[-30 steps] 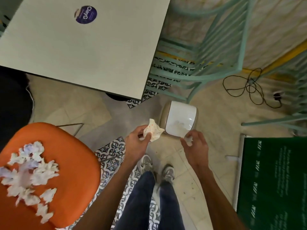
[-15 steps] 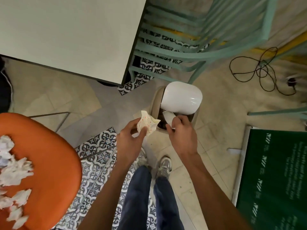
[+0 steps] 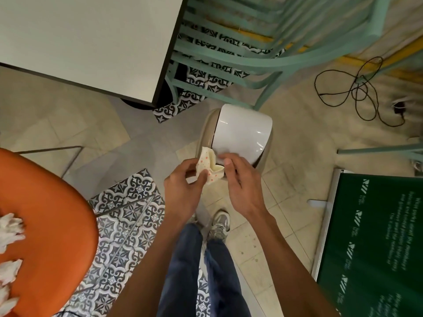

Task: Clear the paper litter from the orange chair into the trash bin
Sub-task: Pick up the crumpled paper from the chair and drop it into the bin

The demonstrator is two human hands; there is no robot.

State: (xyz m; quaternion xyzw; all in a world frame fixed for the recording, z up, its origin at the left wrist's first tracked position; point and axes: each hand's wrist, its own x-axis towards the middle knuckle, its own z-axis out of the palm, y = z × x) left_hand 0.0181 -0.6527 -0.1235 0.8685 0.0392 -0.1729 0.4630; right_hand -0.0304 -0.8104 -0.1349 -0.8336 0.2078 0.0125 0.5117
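Observation:
The trash bin [image 3: 207, 131] is beige with a white swing lid [image 3: 242, 131] and stands on the floor in front of my feet. My left hand [image 3: 183, 188] pinches a crumpled, red-dotted paper napkin [image 3: 209, 164] right at the bin's near opening, under the lid's edge. My right hand [image 3: 243, 186] grips the lid's lower edge with thumb and fingertips and holds it tipped. The orange chair [image 3: 57, 225] is at the left, and several white paper scraps [image 3: 9, 227] lie on its seat at the frame edge.
A white table [image 3: 91, 42] fills the upper left, with a teal slatted chair [image 3: 251, 53] behind the bin. A black cable [image 3: 361, 88] lies coiled on the floor at upper right. A green board [image 3: 377, 248] leans at the right. My shoes [image 3: 219, 223] stand near the bin.
My left hand has carried the dotted napkin forward to the bin's opening. My right hand went from beside the closed lid to holding it tipped. The view has shifted right.

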